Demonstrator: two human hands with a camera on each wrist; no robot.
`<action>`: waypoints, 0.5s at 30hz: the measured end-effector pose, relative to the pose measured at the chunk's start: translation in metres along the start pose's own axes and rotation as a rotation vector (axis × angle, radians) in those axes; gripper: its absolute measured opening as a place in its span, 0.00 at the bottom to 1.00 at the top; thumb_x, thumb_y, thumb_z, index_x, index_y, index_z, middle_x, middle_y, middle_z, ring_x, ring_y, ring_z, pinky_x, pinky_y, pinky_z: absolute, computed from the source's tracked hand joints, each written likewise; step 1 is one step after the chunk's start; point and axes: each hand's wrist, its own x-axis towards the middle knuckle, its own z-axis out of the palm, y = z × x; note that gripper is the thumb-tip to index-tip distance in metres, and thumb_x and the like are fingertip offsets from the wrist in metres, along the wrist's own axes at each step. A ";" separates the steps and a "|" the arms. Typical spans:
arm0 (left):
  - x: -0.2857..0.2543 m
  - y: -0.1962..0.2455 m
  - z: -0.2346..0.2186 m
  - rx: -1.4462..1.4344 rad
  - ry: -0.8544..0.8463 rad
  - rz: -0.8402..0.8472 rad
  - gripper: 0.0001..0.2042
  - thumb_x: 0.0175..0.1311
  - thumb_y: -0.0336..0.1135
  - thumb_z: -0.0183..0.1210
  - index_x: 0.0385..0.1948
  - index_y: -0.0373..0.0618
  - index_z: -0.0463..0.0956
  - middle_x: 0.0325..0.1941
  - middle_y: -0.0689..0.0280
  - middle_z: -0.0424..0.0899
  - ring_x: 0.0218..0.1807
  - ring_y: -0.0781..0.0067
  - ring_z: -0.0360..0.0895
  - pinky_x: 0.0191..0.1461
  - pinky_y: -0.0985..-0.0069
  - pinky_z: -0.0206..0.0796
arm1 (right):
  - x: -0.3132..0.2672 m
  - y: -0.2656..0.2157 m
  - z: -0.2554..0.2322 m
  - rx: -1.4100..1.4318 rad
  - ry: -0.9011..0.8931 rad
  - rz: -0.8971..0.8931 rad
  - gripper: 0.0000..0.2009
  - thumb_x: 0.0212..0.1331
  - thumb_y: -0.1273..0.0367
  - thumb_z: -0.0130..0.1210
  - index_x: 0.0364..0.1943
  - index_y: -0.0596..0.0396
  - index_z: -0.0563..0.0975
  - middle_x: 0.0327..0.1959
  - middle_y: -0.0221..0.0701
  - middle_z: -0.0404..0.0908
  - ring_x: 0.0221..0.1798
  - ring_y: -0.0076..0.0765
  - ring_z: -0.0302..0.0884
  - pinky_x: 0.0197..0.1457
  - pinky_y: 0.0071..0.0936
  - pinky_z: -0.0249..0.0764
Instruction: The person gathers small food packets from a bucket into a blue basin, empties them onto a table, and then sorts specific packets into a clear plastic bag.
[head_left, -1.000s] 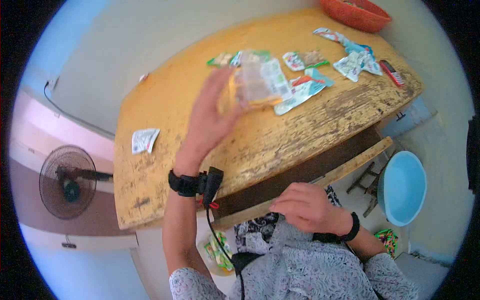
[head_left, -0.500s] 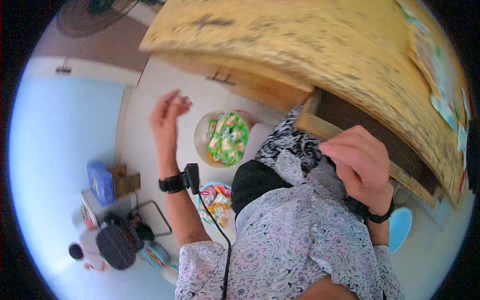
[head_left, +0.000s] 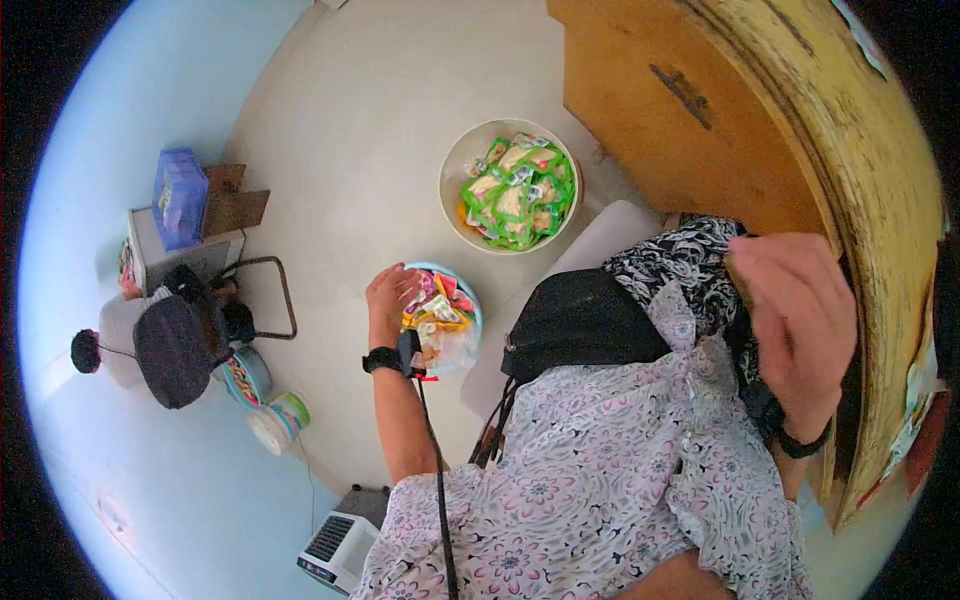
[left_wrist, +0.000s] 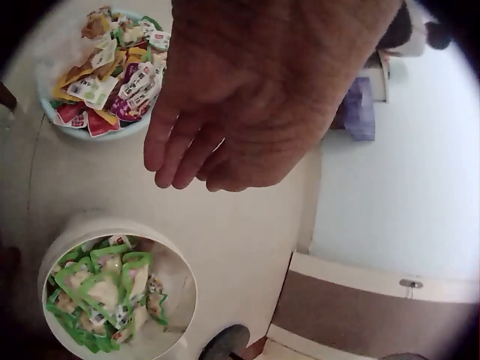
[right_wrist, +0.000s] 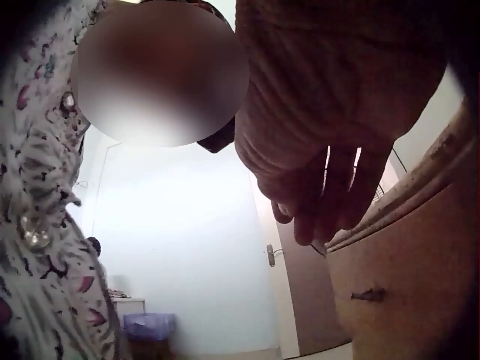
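In the head view my left hand (head_left: pixel 388 300) is at the near-left rim of a light blue basin (head_left: pixel 478 325) full of mixed snack packets (head_left: pixel 440 310). Its fingers are straight and nothing is in them; the left wrist view shows the bare palm beside the basin. A white bucket (head_left: pixel 448 165) stands farther off, with green-edged snack packets (head_left: pixel 515 200) inside. My right hand (head_left: pixel 795 310) hangs by the wooden table's edge, fingers loosely bent and holding nothing, as the right wrist view also shows.
The wooden table (head_left: pixel 690 60) with its drawers rises on the right. Over on the left are a black chair (head_left: pixel 180 335), a blue plastic box (head_left: pixel 180 200) and another person partly behind the chair. A white air cooler (head_left: pixel 340 550) stands at the lower left.
The view has turned from the tabletop down to the floor. My left hand held a clear package over the table, then swung away without it to the basin. My right hand stays near the drawer.
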 end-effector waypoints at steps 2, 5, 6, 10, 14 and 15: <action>-0.010 -0.013 0.006 -0.063 0.067 -0.008 0.21 0.71 0.35 0.56 0.59 0.29 0.71 0.53 0.48 0.83 0.50 0.54 0.84 0.55 0.63 0.81 | -0.025 0.011 -0.016 -0.059 0.009 0.027 0.17 0.45 0.80 0.58 0.43 0.61 0.81 0.42 0.42 0.85 0.42 0.52 0.82 0.47 0.41 0.79; 0.008 -0.031 -0.022 -0.122 0.195 0.022 0.20 0.71 0.35 0.56 0.58 0.29 0.70 0.54 0.47 0.81 0.53 0.52 0.83 0.57 0.63 0.81 | -0.017 0.007 -0.020 -0.123 0.028 0.079 0.14 0.52 0.82 0.57 0.44 0.62 0.81 0.43 0.43 0.85 0.46 0.51 0.82 0.51 0.40 0.78; 0.014 -0.044 -0.033 -0.146 0.244 0.033 0.20 0.71 0.35 0.56 0.58 0.29 0.70 0.55 0.47 0.81 0.53 0.52 0.83 0.57 0.63 0.81 | -0.020 0.011 -0.024 -0.160 0.017 0.080 0.14 0.53 0.83 0.56 0.45 0.62 0.82 0.44 0.43 0.85 0.46 0.51 0.82 0.51 0.40 0.78; 0.027 -0.091 -0.075 -0.410 0.245 -0.001 0.12 0.69 0.30 0.56 0.48 0.31 0.74 0.46 0.51 0.82 0.48 0.55 0.83 0.48 0.64 0.82 | -0.023 0.017 -0.031 -0.227 -0.033 0.074 0.14 0.55 0.84 0.56 0.46 0.61 0.81 0.45 0.42 0.85 0.48 0.51 0.82 0.52 0.40 0.78; 0.015 -0.149 -0.083 -0.486 0.306 -0.226 0.13 0.69 0.33 0.55 0.48 0.33 0.71 0.47 0.54 0.83 0.49 0.55 0.83 0.50 0.62 0.80 | -0.019 0.026 -0.026 -0.116 -0.083 0.024 0.17 0.52 0.84 0.57 0.47 0.61 0.80 0.44 0.42 0.84 0.46 0.51 0.82 0.51 0.39 0.77; 0.008 -0.174 -0.080 -0.477 0.331 -0.222 0.12 0.69 0.34 0.54 0.48 0.36 0.71 0.48 0.56 0.82 0.51 0.56 0.82 0.51 0.60 0.79 | -0.013 0.026 -0.026 -0.096 -0.108 -0.010 0.17 0.50 0.84 0.57 0.47 0.61 0.80 0.44 0.43 0.84 0.46 0.51 0.82 0.50 0.39 0.77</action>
